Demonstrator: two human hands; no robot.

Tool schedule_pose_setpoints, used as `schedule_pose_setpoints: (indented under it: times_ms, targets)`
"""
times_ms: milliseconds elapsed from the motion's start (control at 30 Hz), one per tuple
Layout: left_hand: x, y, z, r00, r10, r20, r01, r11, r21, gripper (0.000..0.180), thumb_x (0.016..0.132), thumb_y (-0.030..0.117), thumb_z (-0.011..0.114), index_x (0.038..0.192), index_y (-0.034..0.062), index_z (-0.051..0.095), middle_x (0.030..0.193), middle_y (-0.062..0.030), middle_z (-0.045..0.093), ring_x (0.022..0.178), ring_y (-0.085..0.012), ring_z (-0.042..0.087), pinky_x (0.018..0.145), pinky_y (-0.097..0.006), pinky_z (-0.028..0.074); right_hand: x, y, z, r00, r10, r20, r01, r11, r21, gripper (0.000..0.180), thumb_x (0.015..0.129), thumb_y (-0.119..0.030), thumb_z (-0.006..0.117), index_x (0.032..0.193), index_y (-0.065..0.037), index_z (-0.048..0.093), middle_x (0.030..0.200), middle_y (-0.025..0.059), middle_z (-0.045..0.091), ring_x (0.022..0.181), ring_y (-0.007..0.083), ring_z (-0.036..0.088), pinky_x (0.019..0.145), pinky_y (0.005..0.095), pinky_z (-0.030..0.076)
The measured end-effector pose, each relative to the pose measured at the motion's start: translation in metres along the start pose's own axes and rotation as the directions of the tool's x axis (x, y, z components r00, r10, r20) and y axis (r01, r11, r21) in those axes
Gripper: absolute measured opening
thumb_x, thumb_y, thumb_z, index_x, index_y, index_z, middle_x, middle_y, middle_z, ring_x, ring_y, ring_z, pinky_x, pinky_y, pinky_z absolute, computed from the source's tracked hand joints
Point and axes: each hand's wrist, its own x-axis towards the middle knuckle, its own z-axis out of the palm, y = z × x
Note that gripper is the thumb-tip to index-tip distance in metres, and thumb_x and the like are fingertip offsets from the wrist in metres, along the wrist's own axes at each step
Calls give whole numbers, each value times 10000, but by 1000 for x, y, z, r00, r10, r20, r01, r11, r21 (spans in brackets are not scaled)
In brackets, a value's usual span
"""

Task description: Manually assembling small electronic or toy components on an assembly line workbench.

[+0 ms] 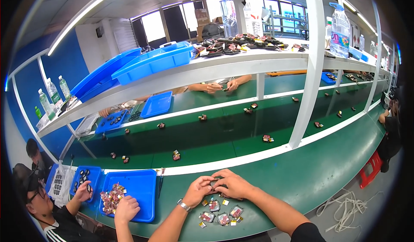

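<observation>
My left hand (pixel 200 190), with a metal-banded watch on its wrist, and my right hand (pixel 234 184) meet over the green bench. Their fingers are closed on a small dark-rimmed electronic case (pixel 213 184) between them, and they partly cover it. Just below my hands, several similar small cases lie on the bench, one of them a rounded case (pixel 223 218) with a clear rim and reddish parts inside. Small yellow-and-silver tabs stick out beside them.
A blue tray (pixel 144 176) with a heap of small reddish parts (pixel 113 197) stands at left, where a co-worker's hand (pixel 127 208) reaches. Beyond a white rail, a green conveyor belt (pixel 215 140) carries scattered parts. A white post (pixel 307 82) rises ahead, supporting a loaded shelf.
</observation>
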Motion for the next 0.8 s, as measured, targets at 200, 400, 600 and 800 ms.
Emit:
schedule_pose_setpoints:
  times_ms: [200,400,600,800]
  targets:
    - [0,-2,-1,999,25,-29,-28,994,-108,285,921,-11,525,1199,19,472,1220,-131,570,1098,-221,595,947,-385,509,-1,-5,19,975,44,-216,-38,999,34,127,808,-143,670,900,-73,725,1155,61,609,1124,250,528,935,365,461]
    - [1,-2,0,998,43,-48,-49,992,-119,259,926,-19,508,1179,26,481,1202,-119,577,1114,-213,581,950,-388,507,-2,-7,25,953,45,-300,-32,998,46,136,800,-141,684,902,-62,723,1130,60,618,1121,250,531,927,364,465]
    - [0,-3,1,997,59,-58,-68,986,-154,247,930,-16,508,1171,33,486,1183,-113,591,1088,-207,592,939,-381,510,-2,-4,33,935,92,-342,-70,995,74,147,774,-135,714,911,-86,732,1128,44,631,1102,253,543,894,355,483]
    - [1,-3,0,995,52,-83,-63,989,-136,232,936,-13,501,1160,46,490,1168,-113,599,1072,-198,597,921,-370,516,-1,-2,41,917,17,-398,-17,1000,4,153,762,-141,723,905,-89,736,1144,46,641,1108,257,544,915,364,476]
